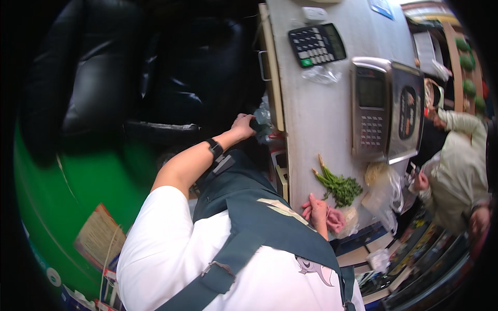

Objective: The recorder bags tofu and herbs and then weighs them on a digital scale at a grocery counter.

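My left hand [244, 126], with a black watch on its wrist, is beside the counter's edge at thin plastic bags [262, 116]. Its fingertips meet something dark; whether they grip it is hidden. On the counter [311, 124], my right hand [316, 210] rests with its fingers apart and holds nothing visible. A crumpled pink thing [335, 220], perhaps cloth, lies against it. Just beyond is a bunch of leafy green herbs [344, 189] with pale roots. Pale, stringy food [375, 174] and a clear plastic bag [383, 194] lie farther right. An electronic scale [370, 112] stands above the herbs.
A black calculator [317, 44] and crumpled clear plastic [323, 74] lie higher up the counter. An open drawer [272, 70] juts out at its left edge. Black padded seating [190, 66] is at the upper left. Across the counter stands a person in a light top [451, 175].
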Demonstrator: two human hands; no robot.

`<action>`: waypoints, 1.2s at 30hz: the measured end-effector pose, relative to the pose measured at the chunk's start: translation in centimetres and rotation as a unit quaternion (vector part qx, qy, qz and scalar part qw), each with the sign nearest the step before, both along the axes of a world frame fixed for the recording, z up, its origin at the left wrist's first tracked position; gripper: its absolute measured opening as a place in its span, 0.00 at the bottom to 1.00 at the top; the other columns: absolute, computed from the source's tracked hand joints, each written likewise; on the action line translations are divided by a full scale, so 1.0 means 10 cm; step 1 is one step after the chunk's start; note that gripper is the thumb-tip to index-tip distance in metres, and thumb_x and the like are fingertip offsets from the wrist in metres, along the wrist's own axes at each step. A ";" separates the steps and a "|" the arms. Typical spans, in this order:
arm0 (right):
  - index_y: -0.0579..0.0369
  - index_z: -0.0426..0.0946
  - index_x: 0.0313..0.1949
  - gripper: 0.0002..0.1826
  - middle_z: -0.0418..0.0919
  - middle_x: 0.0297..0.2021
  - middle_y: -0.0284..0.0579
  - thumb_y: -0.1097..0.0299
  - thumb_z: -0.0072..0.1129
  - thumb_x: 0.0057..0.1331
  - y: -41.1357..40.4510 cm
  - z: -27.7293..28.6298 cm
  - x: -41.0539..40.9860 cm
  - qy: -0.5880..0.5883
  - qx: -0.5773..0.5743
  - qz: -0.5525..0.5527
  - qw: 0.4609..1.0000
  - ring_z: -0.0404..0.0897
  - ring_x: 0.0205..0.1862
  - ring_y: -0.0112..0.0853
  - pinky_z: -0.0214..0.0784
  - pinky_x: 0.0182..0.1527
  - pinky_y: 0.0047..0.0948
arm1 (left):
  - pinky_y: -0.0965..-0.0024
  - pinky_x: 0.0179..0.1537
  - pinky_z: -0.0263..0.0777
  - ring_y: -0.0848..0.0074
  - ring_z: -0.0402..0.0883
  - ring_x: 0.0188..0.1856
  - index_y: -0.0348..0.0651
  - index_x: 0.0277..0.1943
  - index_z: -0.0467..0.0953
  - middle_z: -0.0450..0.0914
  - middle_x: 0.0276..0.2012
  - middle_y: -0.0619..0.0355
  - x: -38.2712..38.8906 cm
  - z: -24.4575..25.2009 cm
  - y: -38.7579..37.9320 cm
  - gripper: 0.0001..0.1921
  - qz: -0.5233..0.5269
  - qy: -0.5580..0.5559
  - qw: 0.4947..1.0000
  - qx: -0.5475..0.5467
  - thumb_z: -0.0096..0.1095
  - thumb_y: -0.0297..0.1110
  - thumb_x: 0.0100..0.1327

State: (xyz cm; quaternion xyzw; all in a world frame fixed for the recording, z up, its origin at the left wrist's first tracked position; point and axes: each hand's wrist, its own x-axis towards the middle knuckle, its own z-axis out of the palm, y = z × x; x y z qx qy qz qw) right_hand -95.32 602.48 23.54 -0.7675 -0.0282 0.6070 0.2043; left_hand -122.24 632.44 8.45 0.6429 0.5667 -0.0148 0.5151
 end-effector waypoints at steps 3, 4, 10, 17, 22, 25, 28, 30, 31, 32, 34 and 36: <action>0.68 0.76 0.22 0.31 0.75 0.11 0.51 0.48 0.50 0.69 0.04 0.01 -0.01 0.003 -0.016 -0.003 1.000 0.67 0.06 0.30 0.56 0.09 0.22 | 0.60 0.55 0.69 0.54 0.73 0.55 0.42 0.51 0.76 0.75 0.50 0.46 0.10 -0.41 -0.02 0.24 0.093 -0.011 0.992 -0.083 0.69 0.37 0.51; 0.68 0.76 0.22 0.31 0.75 0.11 0.51 0.48 0.50 0.69 0.05 0.03 -0.01 0.002 -0.023 -0.020 1.000 0.67 0.06 0.30 0.56 0.09 0.22 | 0.61 0.54 0.70 0.55 0.75 0.52 0.41 0.51 0.76 0.76 0.48 0.47 0.18 -0.47 -0.02 0.23 0.103 -0.010 0.992 -0.066 0.68 0.36 0.52; 0.68 0.76 0.20 0.31 0.74 0.10 0.52 0.49 0.50 0.69 0.09 0.03 -0.01 -0.013 -0.057 -0.024 0.998 0.67 0.05 0.31 0.56 0.08 0.23 | 0.61 0.53 0.70 0.57 0.74 0.52 0.42 0.54 0.73 0.75 0.49 0.48 0.52 -0.88 0.13 0.23 0.174 -0.041 0.984 -0.007 0.66 0.36 0.55; 0.67 0.76 0.19 0.31 0.74 0.10 0.53 0.51 0.47 0.70 0.10 0.06 -0.01 -0.017 -0.088 -0.014 0.996 0.68 0.05 0.33 0.57 0.08 0.25 | 0.56 0.61 0.62 0.54 0.66 0.62 0.46 0.60 0.68 0.68 0.61 0.47 0.85 -1.40 0.32 0.24 0.117 -0.119 0.984 0.066 0.55 0.40 0.61; 0.69 0.76 0.20 0.31 0.75 0.12 0.55 0.51 0.46 0.71 0.16 0.09 0.00 -0.016 -0.113 -0.011 0.993 0.69 0.06 0.34 0.60 0.10 0.27 | 0.50 0.63 0.58 0.53 0.64 0.65 0.46 0.63 0.65 0.63 0.66 0.48 0.88 -1.31 0.74 0.25 0.097 -0.092 0.984 -0.117 0.49 0.44 0.64; 0.70 0.76 0.21 0.30 0.75 0.13 0.57 0.53 0.46 0.71 0.20 0.10 -0.01 -0.011 -0.130 -0.008 0.991 0.71 0.08 0.37 0.63 0.11 0.29 | 0.45 0.64 0.53 0.53 0.65 0.64 0.44 0.61 0.68 0.67 0.63 0.47 0.81 -1.60 0.79 0.26 0.057 -0.057 0.985 -0.154 0.45 0.49 0.66; 0.71 0.76 0.21 0.30 0.76 0.14 0.58 0.55 0.45 0.71 0.22 0.11 0.01 -0.013 -0.138 -0.011 0.990 0.71 0.09 0.38 0.64 0.12 0.29 | 0.40 0.63 0.50 0.52 0.66 0.64 0.43 0.54 0.76 0.72 0.59 0.45 0.77 -1.86 0.69 0.25 -0.051 -0.013 0.976 -0.211 0.44 0.51 0.66; 0.72 0.75 0.21 0.29 0.76 0.14 0.59 0.56 0.45 0.71 0.21 0.10 0.01 -0.011 -0.121 -0.026 0.992 0.72 0.09 0.40 0.65 0.13 0.30 | 0.43 0.62 0.54 0.53 0.67 0.63 0.42 0.53 0.76 0.72 0.59 0.45 0.79 -1.97 0.65 0.23 -0.072 0.006 0.972 -0.223 0.47 0.48 0.65; 0.72 0.75 0.21 0.29 0.76 0.14 0.59 0.56 0.45 0.71 0.22 0.11 0.01 -0.008 -0.124 -0.027 0.992 0.72 0.09 0.40 0.65 0.13 0.30 | 0.46 0.62 0.57 0.53 0.68 0.62 0.41 0.53 0.77 0.72 0.59 0.45 0.79 -2.02 0.65 0.22 -0.088 0.027 0.969 -0.228 0.50 0.46 0.63; 0.72 0.75 0.20 0.29 0.76 0.15 0.59 0.56 0.45 0.70 0.24 0.13 0.01 -0.014 -0.124 -0.021 0.992 0.73 0.10 0.40 0.66 0.13 0.31 | 0.46 0.62 0.57 0.53 0.68 0.62 0.41 0.53 0.77 0.72 0.59 0.45 0.82 -2.15 0.57 0.22 -0.088 0.028 0.969 -0.230 0.50 0.46 0.63; 0.72 0.75 0.20 0.29 0.77 0.15 0.60 0.57 0.45 0.70 0.31 0.12 0.00 -0.016 -0.120 -0.015 0.993 0.73 0.10 0.41 0.66 0.14 0.31 | 0.53 0.57 0.67 0.53 0.74 0.56 0.39 0.49 0.78 0.76 0.54 0.44 0.89 -2.40 0.47 0.18 -0.034 0.048 0.998 -0.035 0.56 0.38 0.59; 0.72 0.75 0.19 0.28 0.77 0.15 0.60 0.59 0.46 0.70 0.35 0.14 0.00 -0.014 -0.150 -0.007 0.989 0.74 0.11 0.42 0.67 0.14 0.32 | 0.55 0.53 0.71 0.52 0.76 0.53 0.38 0.46 0.79 0.77 0.51 0.43 0.93 -2.48 0.53 0.15 -0.047 0.014 0.997 -0.060 0.58 0.35 0.57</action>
